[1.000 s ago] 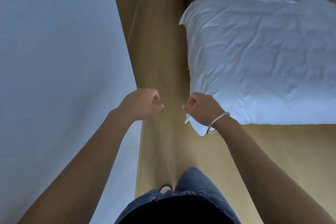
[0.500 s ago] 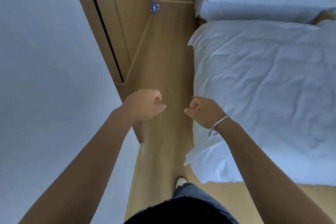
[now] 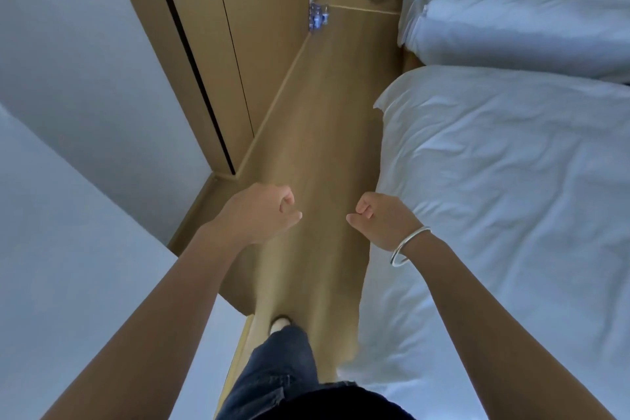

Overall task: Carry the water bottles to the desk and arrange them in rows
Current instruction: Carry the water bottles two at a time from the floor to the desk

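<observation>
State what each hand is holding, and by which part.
Nothing. The left hand and the right hand are both curled and empty; the water bottles stand far ahead on the floor.

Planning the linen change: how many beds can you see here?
2. The near bed lies right of the wooden floor, beside the right hand. The far bed is beyond it, top right, partly cut off by the frame.

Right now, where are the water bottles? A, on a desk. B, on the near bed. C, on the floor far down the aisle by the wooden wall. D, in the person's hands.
C: the water bottles stand clustered on the floor beside the wooden wall, far ahead of both hands, left hand and right hand, which hold nothing.
</observation>
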`<state>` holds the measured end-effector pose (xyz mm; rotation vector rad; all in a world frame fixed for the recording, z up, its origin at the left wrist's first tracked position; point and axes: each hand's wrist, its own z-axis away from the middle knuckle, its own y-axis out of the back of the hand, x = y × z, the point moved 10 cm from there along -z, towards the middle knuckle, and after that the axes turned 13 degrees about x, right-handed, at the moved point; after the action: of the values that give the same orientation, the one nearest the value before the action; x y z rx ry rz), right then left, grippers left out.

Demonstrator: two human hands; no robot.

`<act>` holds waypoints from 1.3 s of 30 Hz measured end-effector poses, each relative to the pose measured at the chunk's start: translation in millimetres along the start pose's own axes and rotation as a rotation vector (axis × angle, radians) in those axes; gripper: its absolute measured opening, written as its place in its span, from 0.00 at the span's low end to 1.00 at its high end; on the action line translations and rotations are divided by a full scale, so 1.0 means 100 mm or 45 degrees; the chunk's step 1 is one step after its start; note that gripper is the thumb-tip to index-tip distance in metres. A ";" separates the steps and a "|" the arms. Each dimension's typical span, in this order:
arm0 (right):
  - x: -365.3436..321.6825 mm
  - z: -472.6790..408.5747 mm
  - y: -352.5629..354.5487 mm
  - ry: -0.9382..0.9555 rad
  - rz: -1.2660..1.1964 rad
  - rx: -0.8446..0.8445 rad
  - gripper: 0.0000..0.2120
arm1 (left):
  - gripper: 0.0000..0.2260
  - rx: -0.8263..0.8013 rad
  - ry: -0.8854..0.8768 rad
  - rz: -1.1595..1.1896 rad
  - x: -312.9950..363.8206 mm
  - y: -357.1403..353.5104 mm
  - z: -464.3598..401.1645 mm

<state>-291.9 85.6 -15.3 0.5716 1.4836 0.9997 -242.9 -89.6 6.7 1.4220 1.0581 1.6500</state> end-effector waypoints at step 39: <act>0.79 -6.85 0.62 0.038 0.261 0.019 0.14 | 0.13 -0.077 -0.024 -0.056 0.34 0.04 -7.11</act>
<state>-979.1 5.5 -51.8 0.7337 1.4814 1.1606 -951.5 -155.9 -19.2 1.3639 1.0133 1.6208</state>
